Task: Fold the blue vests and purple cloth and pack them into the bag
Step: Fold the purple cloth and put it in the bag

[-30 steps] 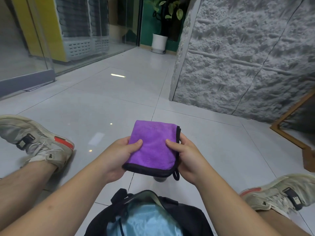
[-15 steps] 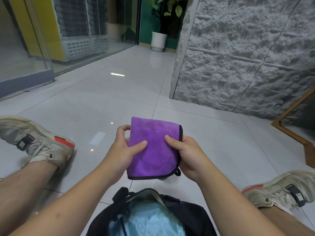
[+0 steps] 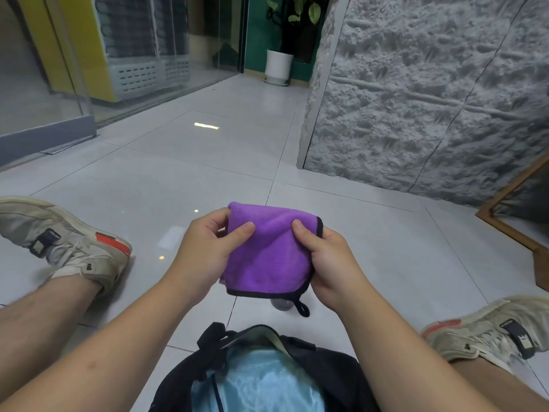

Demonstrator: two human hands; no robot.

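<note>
Purple cloth point(image 3: 269, 251) has tilted; both hands' fingers point(image 3: 300, 228) pinch its upper corners.

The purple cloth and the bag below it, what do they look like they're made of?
Purple cloth: looks like plush microfibre, with a matte fuzzy nap, soft creases and black stitched edging with a hanging loop. Bag: apparently dark woven synthetic, with a dull surface. The light blue fabric in its opening looks thin, shiny and rippled, perhaps polyester.

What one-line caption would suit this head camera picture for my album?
Seated on the tiled floor, both hands, left hand and right hand, hold a folded purple cloth above an open bag.
</note>
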